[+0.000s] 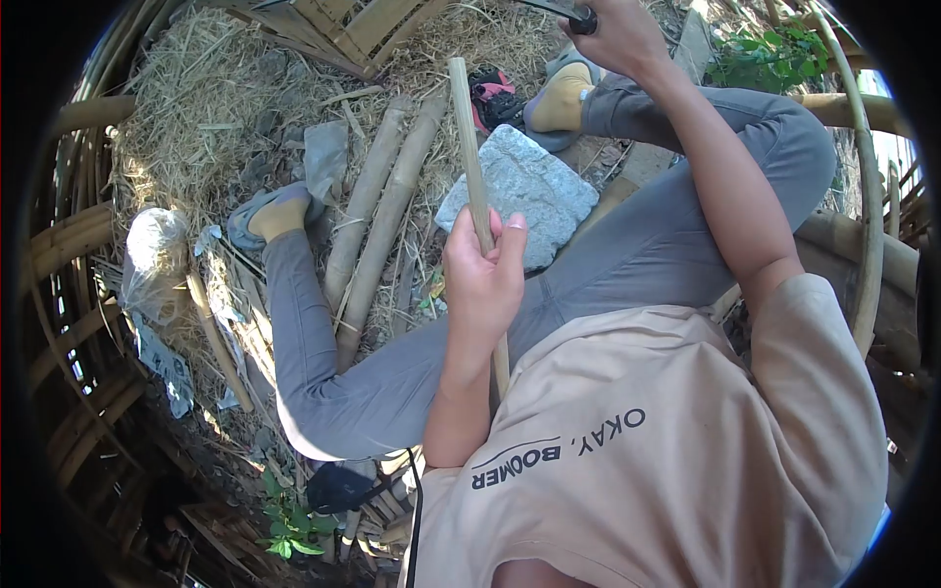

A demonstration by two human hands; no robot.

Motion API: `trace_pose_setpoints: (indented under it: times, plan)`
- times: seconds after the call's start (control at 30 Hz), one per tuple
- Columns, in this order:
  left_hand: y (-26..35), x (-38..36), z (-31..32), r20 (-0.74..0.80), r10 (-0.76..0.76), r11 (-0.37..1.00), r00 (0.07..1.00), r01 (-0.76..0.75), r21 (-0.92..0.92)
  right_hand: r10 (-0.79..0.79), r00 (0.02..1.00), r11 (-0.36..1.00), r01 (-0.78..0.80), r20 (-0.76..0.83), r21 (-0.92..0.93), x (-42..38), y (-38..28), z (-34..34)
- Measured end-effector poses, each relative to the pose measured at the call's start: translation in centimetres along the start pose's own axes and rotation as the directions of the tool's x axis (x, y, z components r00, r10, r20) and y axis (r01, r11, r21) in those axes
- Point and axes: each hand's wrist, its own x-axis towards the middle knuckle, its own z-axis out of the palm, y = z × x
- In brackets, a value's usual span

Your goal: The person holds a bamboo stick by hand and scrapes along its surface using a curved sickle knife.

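My left hand (485,274) is closed around a long, straight wooden stick (469,147). The stick stands up at a slant in front of my body, its lower end by my shirt and its upper end past a pale grey stone block (539,186). At the top edge my right hand (622,39) grips the black handle (584,20) of a knife. Only a short stretch of its thin metal blade (544,6) shows; the rest is out of view.
Two thick bamboo poles (387,206) lie between my legs on straw-covered ground (206,108). A slatted bamboo frame (363,34) stands ahead. Left are a clear plastic bag (157,260) and scraps. Bamboo walls (69,245) curve round both sides, and a green plant (769,59) grows at right.
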Motion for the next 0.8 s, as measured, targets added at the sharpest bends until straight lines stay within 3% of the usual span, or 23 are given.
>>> trace_pose_setpoints:
  times: [0.13, 0.17, 0.27, 0.37, 0.5, 0.6, 0.8]
  plan:
    - [-1.2, 1.1, -1.2, 0.040, -0.055, 0.997, 0.998, 0.057, -0.054, -0.033, 0.999, 0.988, 0.033, -0.005, 0.151, -0.7, -0.2, 1.1]
    - [-1.2, 1.2, -1.4, 0.050, -0.051, 0.998, 0.997, 0.053, -0.042, -0.122, 0.992, 0.966, 0.121, -0.011, 0.228, -1.1, -0.7, 1.7]
    - [-0.9, 1.5, -0.9, 0.088, -0.168, 0.972, 0.982, 0.180, -0.148, -0.159, 0.983, 0.918, 0.112, 0.093, 0.381, -2.6, -3.9, 2.9]
    - [-0.9, 2.2, -1.6, 0.101, -0.227, 0.939, 0.969, 0.245, -0.240, -0.290, 0.933, 0.905, 0.195, 0.213, 0.378, -4.1, -5.5, 4.3]
    - [-0.6, 2.8, -3.0, 0.035, -0.225, 0.938, 0.974, 0.226, -0.261, -0.342, 0.823, 0.923, 0.204, 0.453, 0.326, -5.8, -7.0, 4.4]
    - [-0.5, 3.0, -3.1, 0.026, -0.227, 0.933, 0.973, 0.225, -0.281, -0.370, 0.802, 0.920, 0.245, 0.469, 0.306, -6.9, -7.5, 4.8]
    - [-0.7, 3.5, -5.0, 0.264, -0.184, 0.917, 0.947, 0.262, -0.300, -0.323, 0.852, 0.915, 0.169, 0.412, 0.368, -5.7, -7.8, 3.7]
